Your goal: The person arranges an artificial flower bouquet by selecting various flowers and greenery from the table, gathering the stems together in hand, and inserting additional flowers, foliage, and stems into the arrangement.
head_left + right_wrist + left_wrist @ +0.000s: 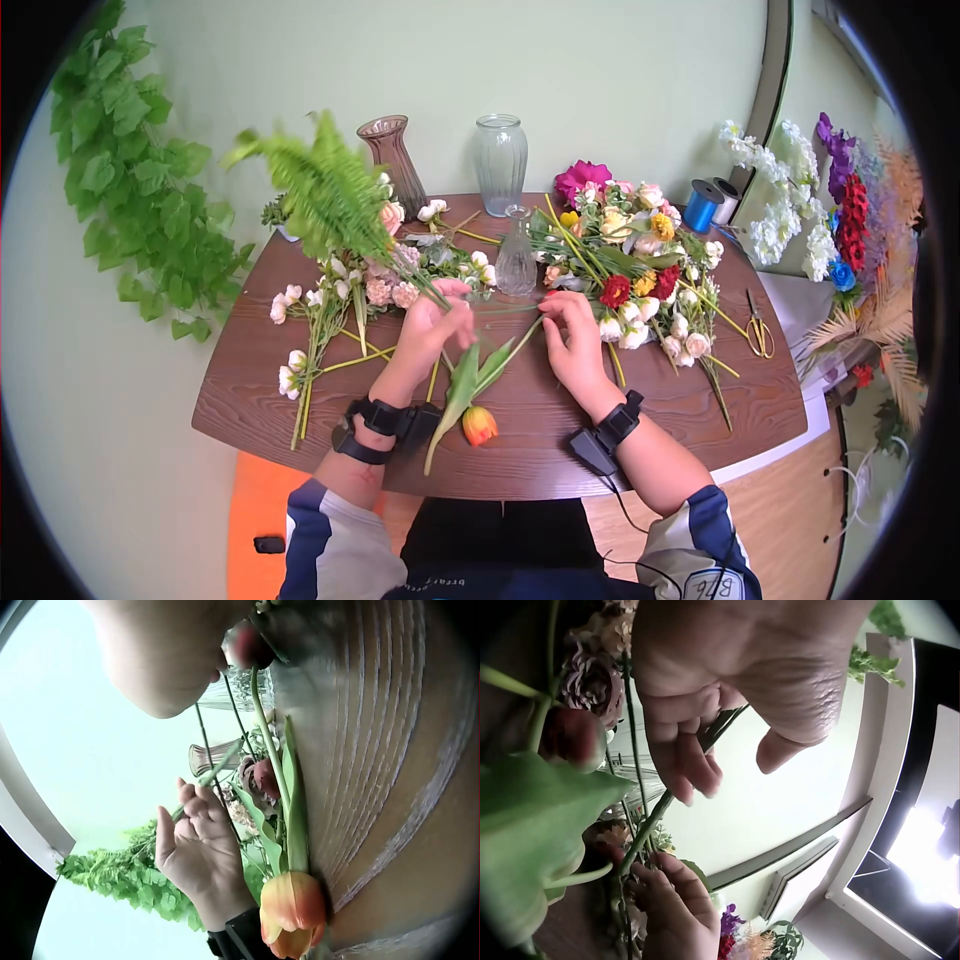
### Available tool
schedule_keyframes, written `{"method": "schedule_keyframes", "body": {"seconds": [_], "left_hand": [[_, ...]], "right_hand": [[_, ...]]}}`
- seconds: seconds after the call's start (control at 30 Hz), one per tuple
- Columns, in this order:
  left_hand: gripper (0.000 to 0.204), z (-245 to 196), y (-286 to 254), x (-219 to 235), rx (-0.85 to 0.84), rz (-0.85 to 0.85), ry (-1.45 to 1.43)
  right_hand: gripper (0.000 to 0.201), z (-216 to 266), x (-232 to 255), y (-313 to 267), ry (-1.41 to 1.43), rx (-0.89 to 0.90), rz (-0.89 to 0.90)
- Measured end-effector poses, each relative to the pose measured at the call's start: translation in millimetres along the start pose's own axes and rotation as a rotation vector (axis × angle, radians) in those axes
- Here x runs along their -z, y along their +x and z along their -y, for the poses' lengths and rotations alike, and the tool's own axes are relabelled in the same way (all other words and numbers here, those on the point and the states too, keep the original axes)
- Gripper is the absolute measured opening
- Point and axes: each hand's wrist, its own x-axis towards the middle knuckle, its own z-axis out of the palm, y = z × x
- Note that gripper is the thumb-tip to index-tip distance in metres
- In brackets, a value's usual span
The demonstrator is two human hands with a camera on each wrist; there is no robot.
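Note:
My left hand grips the stems of a bushy green fern, whose fronds spread up and to the left. Thin green stems run across to my right hand, whose fingertips pinch them, as the left wrist view shows with the right hand at the lower end. Below and between the hands an orange-yellow tulip lies on the table, bloom toward the body, with broad green leaves. Its stem end reaches close to the right fingertips. A small clear glass vase stands just beyond the hands.
Flowers in white, pink, yellow and red lie right on the brown table, and pale blooms lie left. A purplish vase and a tall clear vase stand behind. Scissors and a blue spool are at right.

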Motion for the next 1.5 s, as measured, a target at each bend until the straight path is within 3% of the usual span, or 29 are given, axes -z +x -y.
{"method": "schedule_keyframes", "body": {"seconds": [0.07, 0.17, 0.27, 0.47, 0.67, 0.83, 1.0, 1.13, 1.17, 1.23, 1.3, 1.4, 1.5], "left_hand": [[0.030, -0.3, 1.2, -2.4, -0.045, 0.000, -0.069], [0.029, -0.2, 1.6, -5.4, 0.091, -0.030, -0.091], [0.025, 5.4, -0.2, -2.3, 0.079, 0.081, -0.016], [0.014, 0.3, -3.3, -2.8, 0.105, -0.095, 0.222], [0.016, 13.2, -2.4, 1.2, -0.064, -0.175, 0.252], [0.020, 18.7, -2.2, -4.0, -0.093, -0.186, 0.169], [0.019, 11.9, -5.8, -6.8, 0.056, 0.006, 0.133], [0.018, 12.5, -6.2, -6.0, 0.095, 0.016, 0.178], [0.018, 10.3, -6.9, -8.5, 0.089, -0.053, 0.157], [0.018, 4.0, -7.6, -14.4, 0.083, -0.125, 0.133], [0.022, -2.8, -5.7, -18.1, -0.120, -0.315, 0.052], [0.022, -1.9, -1.9, -4.8, -0.241, -0.478, 0.010], [0.022, -4.9, 1.8, -0.9, -0.240, -0.565, -0.004]], "right_hand": [[0.021, 5.8, 0.2, 1.0, -0.004, 0.044, -0.026], [0.020, 17.4, 2.7, -0.2, -0.025, 0.101, -0.062], [0.019, 21.3, 1.9, -2.6, -0.037, 0.126, -0.083], [0.022, 39.3, 3.5, -5.5, -0.107, 0.327, -0.035], [0.024, 54.5, 8.1, -10.3, -0.125, 0.453, -0.012], [0.027, 55.4, 5.6, -12.6, -0.116, 0.441, -0.077], [0.023, 49.0, 6.1, -11.3, -0.128, 0.302, -0.078], [0.036, 50.5, 6.4, -7.0, -0.175, 0.207, -0.118], [0.048, 46.3, 8.2, -7.1, -0.159, 0.187, -0.069], [0.051, 43.6, 6.4, -4.9, -0.122, 0.184, -0.105], [0.060, 42.6, 8.1, -4.1, -0.122, 0.195, -0.118], [0.060, 39.8, 8.4, -1.8, -0.118, 0.222, -0.122], [0.058, 35.9, 7.3, -1.6, -0.101, 0.145, -0.104]]}}
